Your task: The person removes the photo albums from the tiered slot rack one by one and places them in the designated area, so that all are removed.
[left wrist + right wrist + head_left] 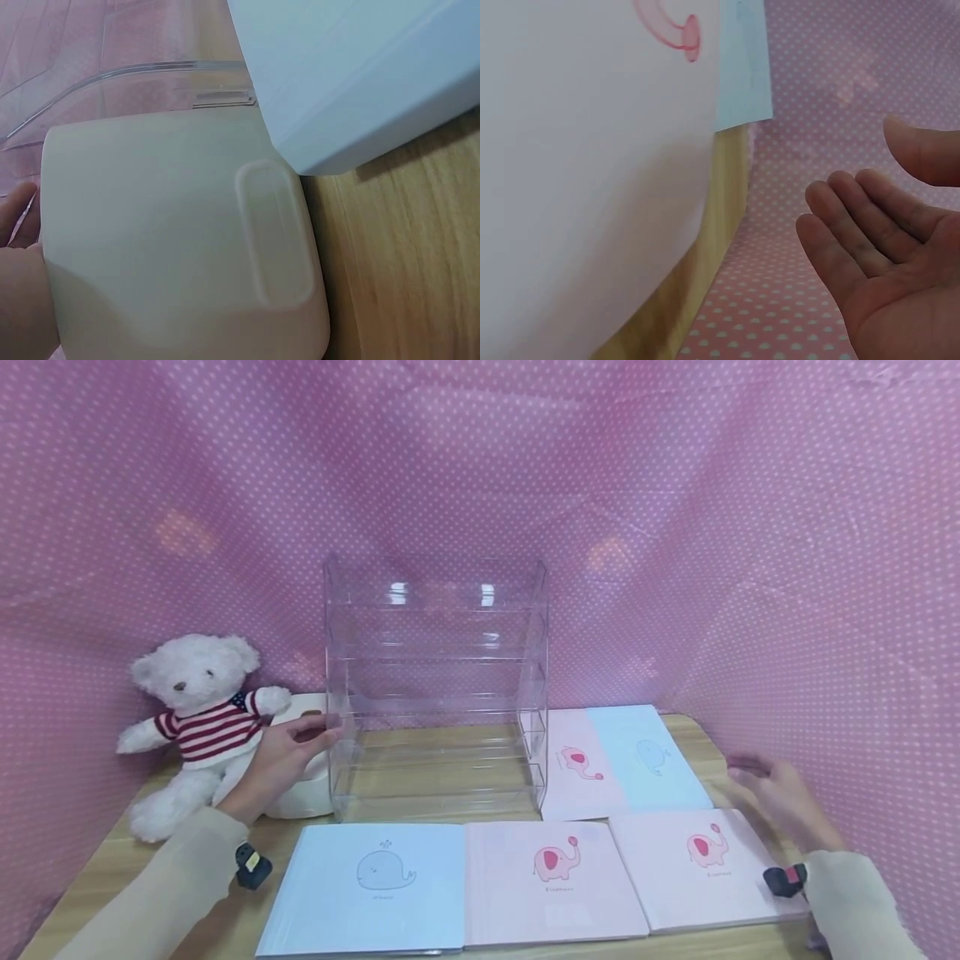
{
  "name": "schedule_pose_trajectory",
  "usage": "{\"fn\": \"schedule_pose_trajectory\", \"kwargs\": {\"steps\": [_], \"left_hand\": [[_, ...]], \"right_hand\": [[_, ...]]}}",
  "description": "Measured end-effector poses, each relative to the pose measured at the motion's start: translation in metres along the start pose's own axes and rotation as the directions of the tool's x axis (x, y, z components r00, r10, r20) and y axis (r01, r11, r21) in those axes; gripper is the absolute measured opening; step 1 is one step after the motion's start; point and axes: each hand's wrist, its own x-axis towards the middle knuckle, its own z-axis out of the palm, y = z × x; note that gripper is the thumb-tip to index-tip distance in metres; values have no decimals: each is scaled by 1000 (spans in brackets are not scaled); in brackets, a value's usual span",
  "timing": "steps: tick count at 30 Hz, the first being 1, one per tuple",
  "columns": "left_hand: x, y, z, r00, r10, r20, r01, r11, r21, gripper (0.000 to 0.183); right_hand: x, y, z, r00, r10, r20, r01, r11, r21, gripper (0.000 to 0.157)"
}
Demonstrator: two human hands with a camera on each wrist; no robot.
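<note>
My left hand (pixel 288 756) is at the left side of a clear acrylic tiered rack (pixel 442 797), fingertips right at its side panel. It passes over a white box with rounded corners (pixel 303 797); in the left wrist view the white box (pixel 165 225) hides most of the hand, leaving some fingers (pixel 16 214) at the left edge. Out at the right, my right hand (pixel 783 797) hovers by the table edge, holding nothing. Its palm and extended fingers (pixel 847 225) show in the right wrist view, beside a pink elephant-print booklet (pixel 705 868).
A white teddy bear (pixel 195 735) in a striped sweater sits at the left. Along the front lie a blue whale booklet (pixel 382 893) and another pink elephant booklet (pixel 555 885). Right of the rack are a pink one (pixel 577 793) and a blue one (pixel 648 777). Pink dotted cloth (pixel 450 460) surrounds the table.
</note>
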Motion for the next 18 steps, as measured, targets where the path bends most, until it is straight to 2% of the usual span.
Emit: {"fn": "schedule_pose_trajectory", "kwargs": {"steps": [4, 11, 14, 18], "left_hand": [[1, 1, -2, 1000, 4, -2, -4, 1000, 13, 62], [3, 4, -1, 1000, -2, 8, 1, 999, 33, 68], [2, 4, -2, 1000, -3, 12, 3, 999, 40, 65], [2, 4, -3, 1000, 10, 16, -11, 998, 60, 61]], "right_hand": [[-1, -7, -4, 1000, 14, -18, -13, 1000, 20, 65], [-2, -19, -7, 1000, 20, 2, -20, 998, 67, 69], [1, -24, -8, 1000, -8, -5, 9, 997, 82, 69], [4, -30, -12, 997, -74, -30, 75, 997, 35, 67]]}}
